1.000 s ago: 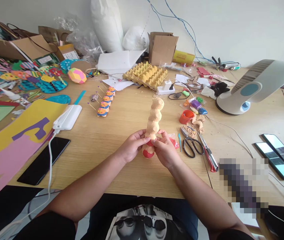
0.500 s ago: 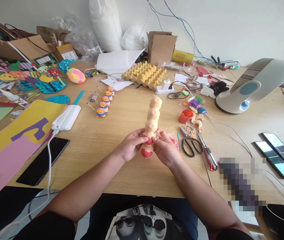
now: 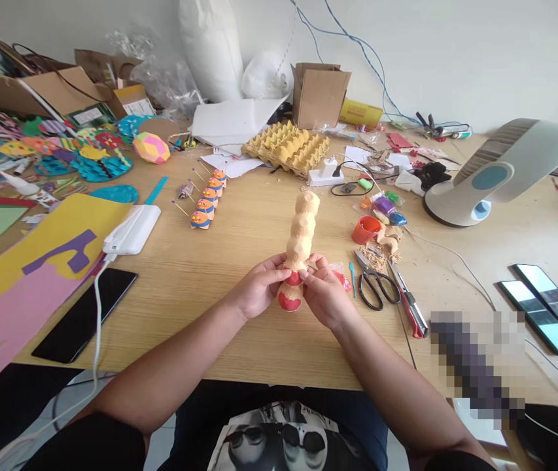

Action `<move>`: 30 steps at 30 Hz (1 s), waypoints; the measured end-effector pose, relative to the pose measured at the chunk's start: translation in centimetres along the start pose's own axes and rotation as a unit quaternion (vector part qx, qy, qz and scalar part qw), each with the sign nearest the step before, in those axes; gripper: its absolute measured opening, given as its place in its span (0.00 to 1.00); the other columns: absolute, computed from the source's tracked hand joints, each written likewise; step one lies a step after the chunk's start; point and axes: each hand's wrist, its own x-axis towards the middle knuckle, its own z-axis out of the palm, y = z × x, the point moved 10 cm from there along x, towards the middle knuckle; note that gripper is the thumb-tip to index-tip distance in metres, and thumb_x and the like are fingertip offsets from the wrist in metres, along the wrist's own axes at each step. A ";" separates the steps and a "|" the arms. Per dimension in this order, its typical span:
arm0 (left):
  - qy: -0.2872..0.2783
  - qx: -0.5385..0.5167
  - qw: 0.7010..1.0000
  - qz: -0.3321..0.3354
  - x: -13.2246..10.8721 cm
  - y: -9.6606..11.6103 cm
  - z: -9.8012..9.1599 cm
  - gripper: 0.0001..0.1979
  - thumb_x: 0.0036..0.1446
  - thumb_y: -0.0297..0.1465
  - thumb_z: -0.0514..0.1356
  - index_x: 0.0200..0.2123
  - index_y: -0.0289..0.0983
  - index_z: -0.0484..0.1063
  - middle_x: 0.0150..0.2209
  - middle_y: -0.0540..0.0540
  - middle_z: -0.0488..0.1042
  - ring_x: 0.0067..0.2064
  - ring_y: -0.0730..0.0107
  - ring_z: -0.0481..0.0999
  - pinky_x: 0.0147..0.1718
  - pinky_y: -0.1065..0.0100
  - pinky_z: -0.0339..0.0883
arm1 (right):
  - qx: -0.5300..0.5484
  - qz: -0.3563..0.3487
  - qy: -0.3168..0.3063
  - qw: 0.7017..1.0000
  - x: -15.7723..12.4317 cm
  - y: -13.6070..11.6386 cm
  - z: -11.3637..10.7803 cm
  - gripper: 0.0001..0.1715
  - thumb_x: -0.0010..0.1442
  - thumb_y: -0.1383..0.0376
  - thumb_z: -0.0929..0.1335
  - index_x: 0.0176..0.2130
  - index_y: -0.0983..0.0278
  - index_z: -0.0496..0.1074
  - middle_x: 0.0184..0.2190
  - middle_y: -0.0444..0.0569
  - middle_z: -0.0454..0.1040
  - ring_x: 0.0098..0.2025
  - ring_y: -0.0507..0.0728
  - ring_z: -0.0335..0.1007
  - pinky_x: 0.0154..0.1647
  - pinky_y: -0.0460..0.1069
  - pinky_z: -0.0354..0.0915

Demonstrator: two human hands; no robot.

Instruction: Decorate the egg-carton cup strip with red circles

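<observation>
A strip of egg-carton cups (image 3: 302, 226), pale orange with red on the two cups nearest me, is held between both hands over the table. My left hand (image 3: 262, 286) grips its left side, thumb on the red part of the second cup. On the opposite side my right hand (image 3: 326, 292) pinches the same cup with thumb and fingers. The undersides of the fingers are hidden behind the strip. To the left stands a finished-looking painted caterpillar (image 3: 209, 199) of similar cups, with pin-like sticks. Close to my right hand lies a small plastic bag with red stuff (image 3: 341, 277).
Right of my hands lie a thin blue tool (image 3: 352, 280), black-handled scissors (image 3: 377, 288), a red utility knife (image 3: 412, 307) and a red cup (image 3: 366, 229). A white fan (image 3: 494, 173) stands at the right. Leftward are a black phone (image 3: 87, 316), a power bank (image 3: 132, 230) and coloured sheets (image 3: 57, 248).
Both hands keep the same hold on the egg-carton strip. The whole view has shifted very slightly; nothing else visibly differs.
</observation>
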 end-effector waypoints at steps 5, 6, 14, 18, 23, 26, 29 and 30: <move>0.036 0.037 0.999 0.003 0.1 -0.1 -0.9 0.26 0.52 0.31 0.73 0.55 0.39 0.74 0.44 0.44 0.82 0.42 0.66 0.80 0.40 0.69 0.71 | -0.019 -0.008 -0.003 1.000 0.1 0.0 -0.1 0.28 0.53 0.64 0.81 0.42 0.56 0.62 0.35 0.39 0.80 0.35 0.52 0.77 0.38 0.46 0.68; 0.048 0.045 0.998 0.001 0.1 -0.2 -1.2 0.28 0.51 0.30 0.73 0.55 0.40 0.73 0.43 0.45 0.82 0.42 0.66 0.80 0.39 0.69 0.71 | -0.021 -0.009 -0.003 1.000 0.1 0.0 -0.1 0.28 0.53 0.64 0.81 0.42 0.56 0.62 0.36 0.39 0.80 0.36 0.52 0.77 0.38 0.46 0.68; 0.066 0.056 0.996 0.001 0.6 -1.0 -1.7 0.25 0.50 0.29 0.73 0.52 0.38 0.74 0.42 0.46 0.82 0.41 0.67 0.80 0.41 0.68 0.70 | -0.025 0.016 0.021 0.999 0.3 1.0 -1.1 0.27 0.53 0.62 0.80 0.42 0.56 0.61 0.34 0.39 0.79 0.33 0.52 0.75 0.35 0.46 0.67; 0.069 0.051 0.996 0.004 0.8 -1.1 -1.9 0.26 0.51 0.31 0.74 0.53 0.38 0.74 0.43 0.46 0.81 0.41 0.67 0.80 0.42 0.68 0.70 | -0.006 0.036 0.044 0.998 0.6 1.5 -2.0 0.27 0.52 0.63 0.80 0.41 0.56 0.62 0.34 0.40 0.79 0.33 0.53 0.75 0.35 0.47 0.68; 0.056 0.046 0.997 -0.004 1.0 -1.1 -2.1 0.28 0.54 0.33 0.74 0.57 0.39 0.73 0.44 0.44 0.82 0.43 0.66 0.80 0.44 0.67 0.71 | 0.005 0.024 0.061 0.998 0.7 1.1 -2.5 0.27 0.51 0.64 0.80 0.40 0.57 0.62 0.32 0.38 0.77 0.31 0.51 0.73 0.35 0.46 0.68; 0.054 0.042 0.998 -0.007 1.1 -0.9 -2.0 0.29 0.53 0.32 0.74 0.57 0.38 0.73 0.45 0.43 0.82 0.44 0.65 0.80 0.45 0.65 0.71 | -0.028 0.030 0.069 0.997 0.6 1.0 -2.6 0.28 0.50 0.62 0.80 0.42 0.56 0.63 0.32 0.38 0.77 0.31 0.51 0.73 0.34 0.46 0.67; 0.056 0.034 0.998 -0.008 1.1 -0.6 -1.9 0.29 0.51 0.32 0.75 0.56 0.36 0.75 0.47 0.41 0.82 0.45 0.64 0.80 0.46 0.65 0.70 | -0.080 0.008 0.080 0.994 0.8 0.5 -2.9 0.29 0.51 0.60 0.80 0.44 0.56 0.64 0.38 0.41 0.78 0.35 0.53 0.75 0.36 0.48 0.68; 0.059 0.036 0.998 -0.011 1.1 -0.6 -2.0 0.29 0.50 0.32 0.75 0.56 0.36 0.75 0.47 0.41 0.82 0.45 0.64 0.80 0.46 0.66 0.70 | -0.096 -0.006 0.085 0.992 1.0 0.1 -3.1 0.29 0.50 0.59 0.80 0.44 0.56 0.64 0.40 0.41 0.78 0.35 0.53 0.75 0.36 0.48 0.68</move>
